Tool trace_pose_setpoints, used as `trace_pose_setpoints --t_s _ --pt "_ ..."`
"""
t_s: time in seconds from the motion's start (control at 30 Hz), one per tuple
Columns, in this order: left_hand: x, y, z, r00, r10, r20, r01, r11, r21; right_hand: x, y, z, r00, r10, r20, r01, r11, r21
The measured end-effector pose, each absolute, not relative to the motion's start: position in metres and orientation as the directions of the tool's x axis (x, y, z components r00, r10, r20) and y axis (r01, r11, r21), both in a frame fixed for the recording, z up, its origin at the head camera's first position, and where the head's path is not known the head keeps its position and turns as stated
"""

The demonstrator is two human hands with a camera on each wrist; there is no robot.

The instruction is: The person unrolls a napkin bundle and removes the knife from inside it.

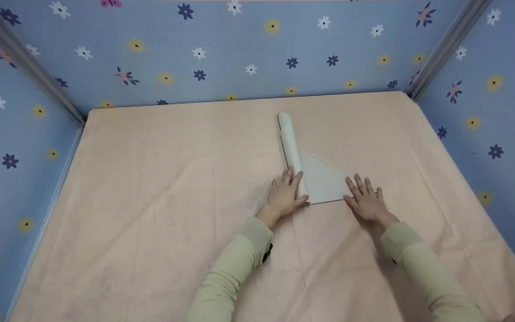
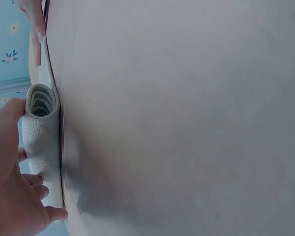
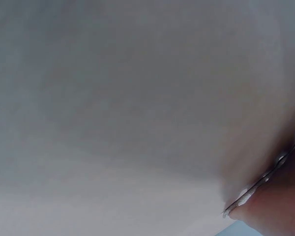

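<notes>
A pale, fuzzy mat (image 1: 323,180) with a dark edge lies partly rolled on the covered table. Its left side forms a tight roll (image 2: 42,140) that points away from me, and the spiral of layers shows at the near end. The flat part tapers to the right under a slanting far edge. My left hand (image 1: 284,195) rests on the near half of the roll, fingers spread, with the thumb at the end. On the flat part's right corner, my right hand (image 1: 367,202) presses down with spread fingers. In the right wrist view only a blurred part of that hand (image 3: 278,201) appears beside the edge.
A peach cloth (image 1: 150,201) with creases covers the tabletop. Blue flowered panels (image 1: 248,49) stand behind and on both sides, with grey posts (image 1: 445,44) at the back corners. The table's back edge lies just past the roll's far end.
</notes>
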State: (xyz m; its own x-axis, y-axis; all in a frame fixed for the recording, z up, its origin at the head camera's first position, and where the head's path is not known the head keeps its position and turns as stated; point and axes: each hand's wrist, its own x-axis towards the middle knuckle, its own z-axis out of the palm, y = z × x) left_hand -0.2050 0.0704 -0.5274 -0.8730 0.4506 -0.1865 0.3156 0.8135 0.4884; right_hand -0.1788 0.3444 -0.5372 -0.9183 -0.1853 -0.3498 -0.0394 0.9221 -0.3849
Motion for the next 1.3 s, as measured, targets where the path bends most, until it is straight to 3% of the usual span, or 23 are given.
trace_pose_setpoints --t_s 1.3 --pt "-0.204 0.046 -0.530 -0.870 0.445 -0.213 0.283 0.803 0.524 -0.178 0.343 -0.537 -0.930 -0.186 -0.316 -0.048 0.916 -0.398"
